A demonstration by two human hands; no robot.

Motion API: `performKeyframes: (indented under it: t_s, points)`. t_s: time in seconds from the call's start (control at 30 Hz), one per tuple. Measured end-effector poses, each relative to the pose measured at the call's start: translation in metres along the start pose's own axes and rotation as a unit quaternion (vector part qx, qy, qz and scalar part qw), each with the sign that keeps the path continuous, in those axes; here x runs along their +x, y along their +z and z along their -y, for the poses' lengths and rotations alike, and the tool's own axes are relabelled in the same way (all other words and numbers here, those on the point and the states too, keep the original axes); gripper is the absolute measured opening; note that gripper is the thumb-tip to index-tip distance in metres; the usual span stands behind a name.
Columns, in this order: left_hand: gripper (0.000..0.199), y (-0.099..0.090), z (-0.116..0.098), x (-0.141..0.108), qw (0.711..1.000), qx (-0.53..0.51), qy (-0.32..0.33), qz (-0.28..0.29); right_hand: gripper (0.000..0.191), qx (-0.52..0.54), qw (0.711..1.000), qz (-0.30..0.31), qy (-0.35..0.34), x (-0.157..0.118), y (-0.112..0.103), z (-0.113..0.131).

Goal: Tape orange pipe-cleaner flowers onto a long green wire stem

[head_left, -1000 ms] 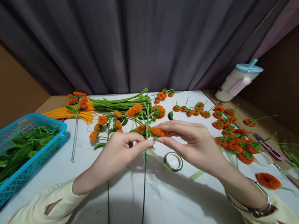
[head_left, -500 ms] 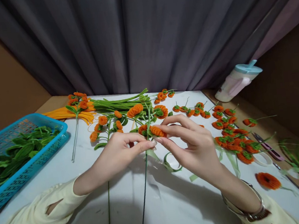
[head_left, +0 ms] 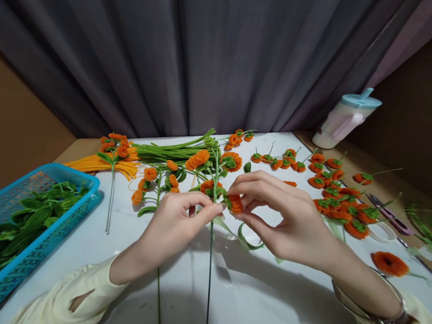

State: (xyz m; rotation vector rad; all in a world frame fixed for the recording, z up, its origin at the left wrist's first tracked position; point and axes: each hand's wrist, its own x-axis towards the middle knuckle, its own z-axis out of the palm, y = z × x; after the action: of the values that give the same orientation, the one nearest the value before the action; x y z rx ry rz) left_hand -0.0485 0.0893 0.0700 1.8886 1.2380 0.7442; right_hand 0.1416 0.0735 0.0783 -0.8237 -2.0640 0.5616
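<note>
My left hand (head_left: 182,223) pinches the green flower stem (head_left: 211,251) between thumb and fingers, holding it upright near the middle of the table. Orange fuzzy flowers (head_left: 197,159) with green backs branch from the stem above the pinch. With thumb and fingertips my right hand (head_left: 280,217) grips one orange flower (head_left: 236,204) close to the stem, just right of my left thumb. A pale green tape (head_left: 223,224) hangs from the stem below my fingers, and a loop of tape (head_left: 250,235) lies under my right hand.
A blue basket (head_left: 95,182) of green leaves stands left. Finished orange stems and green pipe cleaners (head_left: 171,149) lie at the back. Several orange flowers (head_left: 340,205), pink-handled snippers (head_left: 396,219) and a tape roll (head_left: 382,232) are at right, with a lidded cup (head_left: 342,122) behind.
My right hand has turned the orange flower so it points more downward and shows its green back. My left hand keeps its pinch on the stem.
</note>
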Motion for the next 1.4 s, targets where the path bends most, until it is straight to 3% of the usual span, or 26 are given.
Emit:
performKeyframes:
  t_s: [0.13,0.23,0.33,0.4,0.43,0.5,0.6,0.73,0.83,1.0,1.17,1.27,1.4]
  points:
    - [0.029,0.0,-0.002,-0.002,1.0,-0.003,0.001,0.001,0.027,0.025,0.998,0.02,0.053,-0.002,-0.003,0.002]
    - [0.028,-0.001,-0.003,-0.002,1.0,-0.004,-0.001,-0.005,0.033,0.077,0.982,0.044,0.169,-0.002,-0.008,-0.008]
    - [0.026,-0.001,-0.004,-0.002,1.0,-0.009,0.004,-0.01,0.052,0.134,0.939,0.157,0.275,-0.001,-0.011,-0.023]
    - [0.025,-0.001,-0.004,-0.002,1.0,-0.01,0.009,-0.01,0.048,0.185,0.911,0.233,0.286,0.0,-0.007,-0.029]
    - [0.024,-0.001,-0.004,-0.002,1.0,-0.009,0.014,-0.008,0.043,0.221,0.902,0.241,0.281,0.001,-0.003,-0.03]
    - [0.024,-0.001,-0.004,-0.002,1.0,-0.01,0.027,-0.007,0.035,0.302,0.886,0.214,0.278,0.002,0.007,-0.029]
    - [0.022,-0.002,-0.005,-0.003,0.999,-0.011,0.044,-0.007,0.026,0.389,0.845,0.165,0.328,0.003,0.02,-0.024]
    - [0.021,-0.003,-0.006,-0.003,0.998,0.001,0.069,-0.013,0.032,0.428,0.807,0.182,0.364,0.002,0.021,-0.025]
    - [0.021,-0.001,-0.006,-0.003,0.996,0.011,0.087,-0.02,0.029,0.407,0.819,0.165,0.369,0.001,0.018,-0.026]
    - [0.021,0.002,-0.003,-0.004,0.992,0.031,0.115,-0.036,0.022,0.271,0.874,0.144,0.377,0.002,0.011,-0.009]
    - [0.021,0.006,-0.003,-0.005,0.987,0.043,0.143,-0.062,0.025,0.132,0.931,0.125,0.315,-0.001,0.004,0.009]
    - [0.02,0.007,-0.003,-0.005,0.987,0.045,0.141,-0.064,0.026,0.15,0.929,0.126,0.315,-0.002,0.005,0.014]
    - [0.02,0.008,-0.002,-0.005,0.984,0.054,0.149,-0.084,0.02,0.22,0.902,0.112,0.354,-0.002,0.01,0.019]
